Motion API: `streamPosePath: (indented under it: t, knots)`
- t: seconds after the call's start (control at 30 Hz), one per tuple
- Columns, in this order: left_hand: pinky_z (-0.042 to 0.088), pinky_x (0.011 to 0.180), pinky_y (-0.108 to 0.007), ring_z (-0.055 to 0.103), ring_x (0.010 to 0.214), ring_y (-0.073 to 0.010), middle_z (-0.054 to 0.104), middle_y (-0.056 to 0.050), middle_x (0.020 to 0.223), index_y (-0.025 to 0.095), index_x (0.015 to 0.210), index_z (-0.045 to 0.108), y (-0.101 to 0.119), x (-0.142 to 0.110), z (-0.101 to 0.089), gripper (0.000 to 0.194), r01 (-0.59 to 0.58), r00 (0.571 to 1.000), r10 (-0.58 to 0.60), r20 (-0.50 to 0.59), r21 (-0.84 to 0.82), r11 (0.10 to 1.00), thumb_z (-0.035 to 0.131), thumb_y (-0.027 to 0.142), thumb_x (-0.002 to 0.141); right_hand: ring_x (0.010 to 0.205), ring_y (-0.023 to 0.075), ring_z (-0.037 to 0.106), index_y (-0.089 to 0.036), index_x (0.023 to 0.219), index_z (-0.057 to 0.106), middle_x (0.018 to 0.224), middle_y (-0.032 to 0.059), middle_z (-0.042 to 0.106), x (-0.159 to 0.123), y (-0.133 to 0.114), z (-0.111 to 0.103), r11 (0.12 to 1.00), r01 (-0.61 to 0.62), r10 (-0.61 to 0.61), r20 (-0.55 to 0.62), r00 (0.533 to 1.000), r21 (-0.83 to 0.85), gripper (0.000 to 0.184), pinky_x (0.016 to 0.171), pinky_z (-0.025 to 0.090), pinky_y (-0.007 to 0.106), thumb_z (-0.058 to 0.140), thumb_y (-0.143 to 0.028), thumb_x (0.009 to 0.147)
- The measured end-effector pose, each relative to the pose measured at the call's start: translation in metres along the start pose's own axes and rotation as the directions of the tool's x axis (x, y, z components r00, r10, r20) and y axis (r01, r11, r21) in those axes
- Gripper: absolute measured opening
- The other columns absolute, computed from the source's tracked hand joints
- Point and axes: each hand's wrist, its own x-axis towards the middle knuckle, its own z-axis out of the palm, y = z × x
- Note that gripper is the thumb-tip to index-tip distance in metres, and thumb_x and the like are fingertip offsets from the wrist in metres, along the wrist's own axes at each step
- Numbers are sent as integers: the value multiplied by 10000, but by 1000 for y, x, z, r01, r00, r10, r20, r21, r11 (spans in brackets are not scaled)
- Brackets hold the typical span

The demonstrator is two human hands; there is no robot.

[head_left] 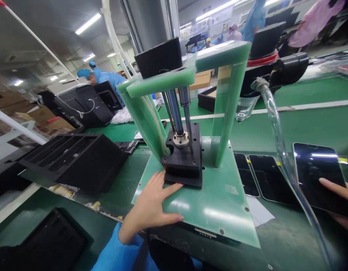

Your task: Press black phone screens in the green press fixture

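Note:
My left hand (151, 201), with its fingers spread, lies on the green base plate (210, 216) of a press fixture. Its fingertips touch the front edge of the black press block (181, 165), which sits low under a steel rod. At the right edge, my right hand (341, 195) grips a smartphone (317, 173) with a glossy dark screen, one finger on the glass; the rest of that hand is partly cut off. Beside it, two more dark-screened phones, one nearer the fixture (245, 173) and one in the middle (266, 178), lie on the bench with yellow tabs near them.
A clear hose (283, 146) hangs from a black air filter (275, 67) in front of the phones. On the left stands a black slotted foam box (75, 162); a black tray (52, 241) lies below it. Co-workers (106, 77) are in the background.

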Motion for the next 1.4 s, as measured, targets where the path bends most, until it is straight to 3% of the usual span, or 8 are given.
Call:
streamPosePath:
  t: [0.13, 0.4, 0.6, 0.87, 1.03, 1.4]
  knots:
    - [323, 1111, -648, 329, 1406, -389, 343, -142, 1532, 308, 1425, 455, -1, -1, 1, 782, -8, 1000, 8, -5, 21, 1000, 657, 688, 772, 629, 227, 625, -186, 764, 672, 778, 53, 612, -2, -2, 1, 986, -88, 88, 8, 996, 141, 181, 502, 594, 187, 721, -100, 612]
    - [342, 1092, -651, 335, 1391, -394, 339, -142, 1521, 315, 1446, 404, -4, 0, 1, 776, -49, 999, 50, -11, 28, 998, 667, 643, 793, 625, 184, 652, -156, 857, 701, 866, 74, 680, -34, -24, 21, 980, -117, 126, -48, 991, 160, 224, 538, 580, 155, 572, 23, 818]
    - [315, 1091, -678, 292, 1404, -411, 296, -151, 1541, 307, 1476, 362, -8, 0, 2, 760, -91, 996, 90, 23, 56, 994, 618, 630, 838, 577, 227, 640, -135, 893, 713, 870, 105, 677, -16, -13, 11, 976, -89, 91, 1, 996, 196, 243, 423, 587, 255, 549, 19, 801]
    - [247, 1143, -654, 216, 1436, -412, 262, -137, 1560, 311, 1436, 449, -7, 12, -10, 806, -102, 986, 94, 137, 50, 994, 595, 749, 776, 543, 197, 625, -119, 817, 719, 793, 94, 657, -10, -9, 7, 965, -53, 51, 15, 999, 258, 251, 422, 575, 232, 544, 53, 768]
    - [222, 1167, -626, 240, 1437, -383, 311, -122, 1547, 308, 1420, 476, -6, 12, -7, 804, -87, 993, 85, 76, 30, 996, 597, 760, 766, 510, 188, 608, -124, 793, 715, 765, 74, 648, -9, -5, 10, 962, -35, 40, -16, 999, 272, 260, 391, 557, 220, 537, 62, 760]
    - [287, 1132, -619, 323, 1386, -391, 392, -147, 1494, 270, 1378, 534, -5, 10, -3, 744, -75, 997, 74, 31, 17, 997, 694, 652, 761, 618, 192, 637, -109, 865, 714, 887, 101, 670, 6, 5, -3, 942, 18, -35, 44, 998, 335, 206, 513, 597, 226, 591, 9, 748]
